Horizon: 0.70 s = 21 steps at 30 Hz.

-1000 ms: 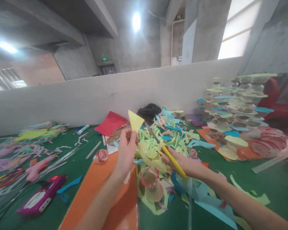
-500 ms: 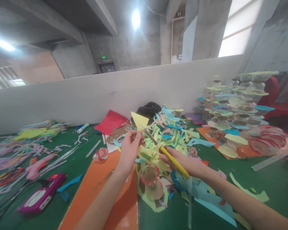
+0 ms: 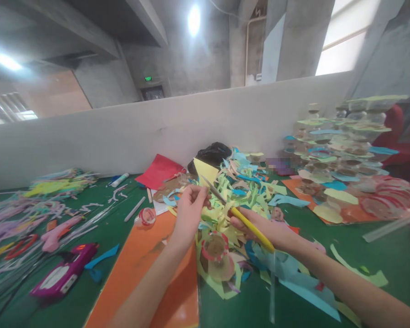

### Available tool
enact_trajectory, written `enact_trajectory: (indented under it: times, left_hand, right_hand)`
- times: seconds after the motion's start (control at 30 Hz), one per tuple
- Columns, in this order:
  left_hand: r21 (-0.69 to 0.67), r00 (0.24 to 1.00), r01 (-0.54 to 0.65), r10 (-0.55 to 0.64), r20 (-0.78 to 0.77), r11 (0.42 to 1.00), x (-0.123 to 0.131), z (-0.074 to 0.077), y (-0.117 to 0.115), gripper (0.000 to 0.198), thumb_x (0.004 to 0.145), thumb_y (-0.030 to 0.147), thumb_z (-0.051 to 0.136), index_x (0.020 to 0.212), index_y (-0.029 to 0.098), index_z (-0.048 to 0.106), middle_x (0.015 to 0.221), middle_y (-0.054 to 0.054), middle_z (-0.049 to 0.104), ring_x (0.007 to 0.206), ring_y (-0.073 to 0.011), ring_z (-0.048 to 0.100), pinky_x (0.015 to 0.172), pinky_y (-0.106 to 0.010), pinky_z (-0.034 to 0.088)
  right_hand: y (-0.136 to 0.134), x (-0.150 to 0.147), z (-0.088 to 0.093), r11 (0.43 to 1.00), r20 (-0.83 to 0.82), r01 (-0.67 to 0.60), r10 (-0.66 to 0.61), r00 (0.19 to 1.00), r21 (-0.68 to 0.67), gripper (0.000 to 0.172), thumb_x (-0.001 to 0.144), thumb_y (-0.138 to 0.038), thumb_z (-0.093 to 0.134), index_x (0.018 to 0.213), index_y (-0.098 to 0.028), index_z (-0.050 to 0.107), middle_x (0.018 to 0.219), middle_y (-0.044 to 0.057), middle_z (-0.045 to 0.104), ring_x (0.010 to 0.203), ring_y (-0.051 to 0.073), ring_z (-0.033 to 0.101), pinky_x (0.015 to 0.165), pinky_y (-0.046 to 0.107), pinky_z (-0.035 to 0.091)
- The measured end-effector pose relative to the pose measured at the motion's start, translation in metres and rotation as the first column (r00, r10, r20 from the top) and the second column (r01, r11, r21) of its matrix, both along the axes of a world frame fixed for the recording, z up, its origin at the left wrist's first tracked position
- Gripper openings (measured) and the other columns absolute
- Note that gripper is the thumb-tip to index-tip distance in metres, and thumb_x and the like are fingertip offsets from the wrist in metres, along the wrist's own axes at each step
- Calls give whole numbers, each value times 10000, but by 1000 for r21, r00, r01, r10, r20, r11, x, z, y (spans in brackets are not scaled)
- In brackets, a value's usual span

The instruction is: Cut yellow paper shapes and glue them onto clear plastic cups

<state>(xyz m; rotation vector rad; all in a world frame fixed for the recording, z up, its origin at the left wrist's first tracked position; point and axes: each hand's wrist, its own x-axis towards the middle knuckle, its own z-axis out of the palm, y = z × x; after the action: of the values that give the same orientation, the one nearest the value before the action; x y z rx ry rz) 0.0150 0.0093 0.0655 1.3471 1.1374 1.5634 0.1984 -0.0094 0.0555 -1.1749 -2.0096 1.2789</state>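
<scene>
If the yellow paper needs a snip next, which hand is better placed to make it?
Probably the right hand: it holds the scissors, their tips appearing at the yellow paper. The left hand pinches that paper, so it seems better suited to steadying.

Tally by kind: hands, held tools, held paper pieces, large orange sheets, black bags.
Hands: 2 (left hand, right hand)
Yellow-handled tool: 1
Held yellow paper: 1
Large orange sheets: 2 (near sheet, right-side sheet)
Black bag: 1
Total: 7
</scene>
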Motion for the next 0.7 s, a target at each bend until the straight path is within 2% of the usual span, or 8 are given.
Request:
enact_trajectory:
  times: [0.23,0.37,0.57,0.7]
  left_hand:
    - [19,1000,6,-7,10,1000,0,0,1,288,794,436,684,759,186,547,676,34,604,563,-97,560,611,-239,473]
    - [19,999,34,-34,4,999,0,-2,3,293,791,432,689,745,184,539,648,41,588,538,-95,551,584,-237,466]
    - [20,999,53,-53,10,998,1,1,-3,288,819,431,672,759,186,534,663,42,575,553,-94,549,593,-234,464]
    - [12,997,75,-75,4,997,2,5,-6,301,820,435,677,739,188,527,637,47,553,543,-94,542,581,-230,450]
  right_hand:
    - [-3,0,2,999,55,16,-15,998,-33,581,754,-792,526,858,-224,456,718,-20,496,648,163,500,582,286,423]
    - [-2,-3,-3,999,25,38,-37,999,-38,607,721,-819,518,818,-225,444,678,-32,454,597,145,449,556,285,388]
    - [4,-7,-12,996,0,86,-86,996,20,609,713,-828,518,708,-230,408,644,-47,379,572,122,364,534,275,327]
    - [0,-6,-9,998,-31,49,-48,998,41,580,751,-800,512,728,-232,394,650,-49,378,563,120,366,535,274,342]
